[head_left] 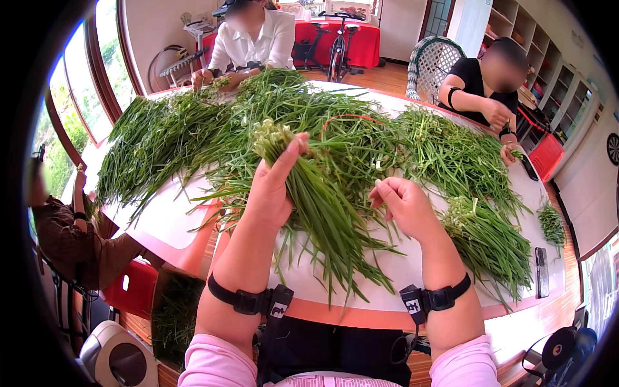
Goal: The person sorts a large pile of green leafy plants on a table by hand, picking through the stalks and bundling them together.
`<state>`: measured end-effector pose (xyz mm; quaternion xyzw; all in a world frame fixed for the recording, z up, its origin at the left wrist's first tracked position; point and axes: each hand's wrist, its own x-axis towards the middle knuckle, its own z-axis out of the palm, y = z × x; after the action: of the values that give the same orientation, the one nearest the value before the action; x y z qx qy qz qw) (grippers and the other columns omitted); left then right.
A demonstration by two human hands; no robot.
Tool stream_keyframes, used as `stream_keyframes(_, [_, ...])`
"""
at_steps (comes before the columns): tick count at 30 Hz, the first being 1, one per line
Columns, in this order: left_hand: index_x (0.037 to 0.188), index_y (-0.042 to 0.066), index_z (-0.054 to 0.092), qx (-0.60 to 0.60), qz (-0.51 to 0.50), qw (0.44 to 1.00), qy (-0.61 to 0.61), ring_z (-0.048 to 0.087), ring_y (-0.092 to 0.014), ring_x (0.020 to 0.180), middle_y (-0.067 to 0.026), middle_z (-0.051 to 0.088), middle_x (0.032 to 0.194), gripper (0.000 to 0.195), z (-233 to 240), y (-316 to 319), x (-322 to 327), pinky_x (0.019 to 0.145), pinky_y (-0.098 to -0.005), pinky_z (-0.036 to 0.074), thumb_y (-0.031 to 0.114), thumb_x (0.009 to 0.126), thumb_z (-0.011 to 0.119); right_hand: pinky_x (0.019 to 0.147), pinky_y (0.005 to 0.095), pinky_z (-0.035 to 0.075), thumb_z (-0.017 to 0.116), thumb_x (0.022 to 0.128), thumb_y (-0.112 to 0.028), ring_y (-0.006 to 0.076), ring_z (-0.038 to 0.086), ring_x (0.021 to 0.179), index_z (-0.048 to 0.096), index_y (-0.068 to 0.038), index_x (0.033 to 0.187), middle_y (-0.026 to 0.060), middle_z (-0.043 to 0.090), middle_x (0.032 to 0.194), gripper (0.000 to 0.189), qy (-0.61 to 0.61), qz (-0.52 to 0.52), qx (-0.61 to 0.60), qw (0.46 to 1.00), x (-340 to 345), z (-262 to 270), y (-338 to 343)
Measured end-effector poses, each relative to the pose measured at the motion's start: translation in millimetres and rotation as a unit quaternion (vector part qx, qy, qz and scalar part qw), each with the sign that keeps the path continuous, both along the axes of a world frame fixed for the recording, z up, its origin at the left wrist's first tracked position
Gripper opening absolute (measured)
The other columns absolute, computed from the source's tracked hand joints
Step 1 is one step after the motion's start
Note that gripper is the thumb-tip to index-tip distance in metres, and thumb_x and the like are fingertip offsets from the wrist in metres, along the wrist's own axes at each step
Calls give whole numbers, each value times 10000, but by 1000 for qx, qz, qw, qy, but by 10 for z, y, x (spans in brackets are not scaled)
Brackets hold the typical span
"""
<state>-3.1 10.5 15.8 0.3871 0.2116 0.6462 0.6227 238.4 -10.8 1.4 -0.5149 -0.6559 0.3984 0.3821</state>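
Observation:
My left hand point(276, 186) is closed around a thick bunch of long green leafy stalks, likely garlic chives point(321, 213), near its pale cut ends. The leaves fan down to the right over the table's near edge. To the right of the bunch, my right hand point(399, 200) is raised over the table, fingers curled and thumb near the index finger; whether something small is between them I cannot tell. Behind both hands lies a large loose heap of the same greens point(358, 130), with a red strip point(350, 116) on it. A neater pile point(488, 242) lies right of my right forearm.
Co-workers sit at the far side point(251, 43), far right point(483, 87) and left point(67, 232). More greens point(164, 135) cover the white table point(338, 290). A phone point(542, 272) and a small bunch point(551, 223) lie at the right. A box of greens point(176, 309) stands below left.

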Motion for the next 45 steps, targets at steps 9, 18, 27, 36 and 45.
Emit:
stream_keyframes(9, [1069,90,560,40,-140,988,-47,558,-130,811,-5,577,851,199,-72,15,-35,827,-333,476,256,961,553,643,389,489,578,886,-287,301,640,687,658,-46,874,146,661,752,254,-240,-162,107,951,130,40,13])
stream_keyframes(18, [1191,3,518,-30,-111,993,32,474,-100,662,25,467,699,371,-24,-42,79,725,-306,463,209,904,634,705,372,504,654,829,-236,274,633,788,653,-78,910,99,651,895,177,-313,-138,138,930,69,-238,98])
stream_keyframes(27, [1103,20,572,-72,-102,991,41,482,-106,634,10,498,697,310,-51,-51,129,711,-288,472,190,868,682,621,285,460,665,838,-197,146,567,641,647,-57,912,45,604,795,160,-100,-153,173,968,103,-40,114])
stream_keyframes(36, [979,76,583,-108,-124,985,47,521,-108,643,9,529,698,208,-64,-75,170,688,-275,498,192,854,703,467,148,334,544,962,-172,22,506,567,592,-75,962,87,695,915,108,308,12,129,942,74,282,-61])
stream_keyframes(45, [942,83,574,-131,-115,983,51,536,-114,649,9,538,706,183,-85,-82,197,675,-261,505,195,860,693,576,169,513,474,998,-174,148,682,839,559,-70,1072,153,656,1093,153,374,-34,155,914,-51,300,-126])
